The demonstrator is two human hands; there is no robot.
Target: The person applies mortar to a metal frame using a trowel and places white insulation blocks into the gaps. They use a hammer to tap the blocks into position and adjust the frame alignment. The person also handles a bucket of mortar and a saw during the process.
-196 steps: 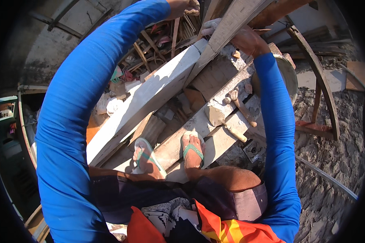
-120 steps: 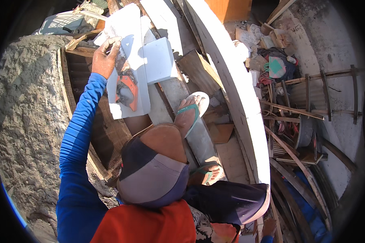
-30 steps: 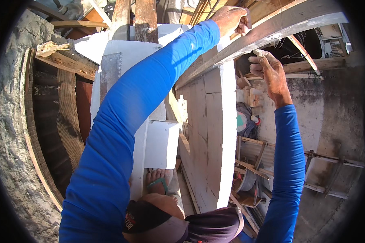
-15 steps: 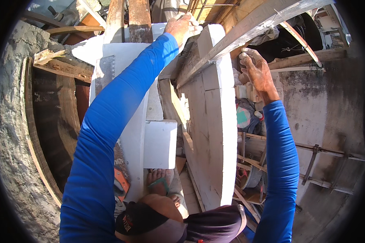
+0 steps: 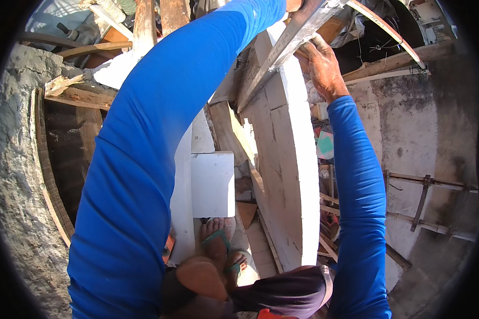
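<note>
A: Hands first. Right hand [image 5: 320, 65] is wrapped around the long grey plank [image 5: 290, 45] from below, fingers curled shut on it. Left hand [image 5: 294, 4] is at the top edge of frame, mostly cut off, so I cannot tell its grip.

B: Change since half a second ago?

A: Left arm has swung right and higher. The hand sat on the white wall's top then, and now it is up by the plank. Right hand has shifted from beside the plank to gripping it. Looks like both hands are now on that plank, steadying it.

B: Where's the plank?

A: Slanting across the top of the curved white block wall [image 5: 290, 175], touching its upper edge.

B: Containers?

A: None I can make out. White block [image 5: 213, 183] sits below, above the sandalled foot [image 5: 218, 247].
</note>
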